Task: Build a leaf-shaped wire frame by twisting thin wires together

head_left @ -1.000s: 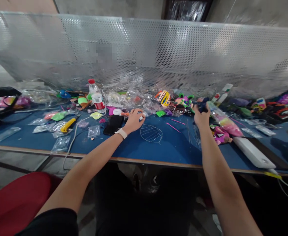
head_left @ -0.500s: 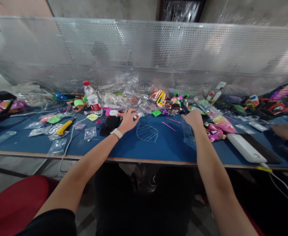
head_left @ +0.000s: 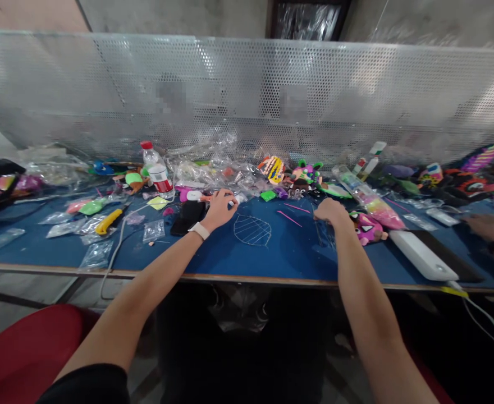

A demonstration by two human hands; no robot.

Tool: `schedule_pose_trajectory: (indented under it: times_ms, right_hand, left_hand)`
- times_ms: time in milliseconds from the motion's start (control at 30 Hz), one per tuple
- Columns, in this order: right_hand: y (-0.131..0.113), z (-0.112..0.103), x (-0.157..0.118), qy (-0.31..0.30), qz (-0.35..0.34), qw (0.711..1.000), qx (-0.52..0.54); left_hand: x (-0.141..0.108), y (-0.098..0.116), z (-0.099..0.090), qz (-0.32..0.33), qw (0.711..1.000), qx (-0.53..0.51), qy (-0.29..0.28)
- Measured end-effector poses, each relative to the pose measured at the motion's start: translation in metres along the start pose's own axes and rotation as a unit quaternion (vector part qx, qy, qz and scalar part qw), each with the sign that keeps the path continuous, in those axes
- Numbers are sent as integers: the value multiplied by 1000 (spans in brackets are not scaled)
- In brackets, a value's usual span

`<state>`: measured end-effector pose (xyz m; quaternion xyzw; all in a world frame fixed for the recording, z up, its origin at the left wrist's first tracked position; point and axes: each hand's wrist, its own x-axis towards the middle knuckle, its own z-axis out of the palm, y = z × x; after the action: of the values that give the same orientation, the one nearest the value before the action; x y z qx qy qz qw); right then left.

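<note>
My left hand [head_left: 222, 209], with a white band [head_left: 199, 230] at the wrist, rests on the table with thumb and forefinger curled together. Beside its fingertips lies a small white lump [head_left: 241, 198]; I cannot tell whether they touch. My right hand [head_left: 331, 212] has its fingers bent down and pressed together over thin dark strips [head_left: 318, 233]; its grip is hidden. Between the hands, a leaf-shaped outline of thin pale lines [head_left: 252, 230] lies flat. Two pink sticks [head_left: 289, 217] lie to its right. A pink clay figure [head_left: 369, 228] sits right of my right hand.
A black phone [head_left: 187, 217], yellow cutter [head_left: 109, 221], cable [head_left: 121, 241] and small plastic bags lie left. A bottle [head_left: 158, 171] and clay figures line the perforated metal screen [head_left: 247, 84]. A white power bank [head_left: 424, 255] and another person's hand [head_left: 489, 225] are at right.
My right hand has dropped slightly toward the table, and a dark thing at its fingertips no longer shows there. My left hand has stayed nearly in place.
</note>
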<state>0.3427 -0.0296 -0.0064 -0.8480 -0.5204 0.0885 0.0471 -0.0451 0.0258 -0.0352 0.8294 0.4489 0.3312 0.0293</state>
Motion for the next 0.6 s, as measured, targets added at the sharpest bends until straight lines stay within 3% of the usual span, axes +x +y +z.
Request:
schedule_pose_trajectory:
  times_ms: [267,600]
  right_hand:
    - [-11,-1,-12,19,-14,1000,2]
    - [-37,-18,-42,199,-56,977,57]
  left_hand:
    - [2,1,2,1,1000,-7,22]
    - [1,5,2,17,999,1,42]
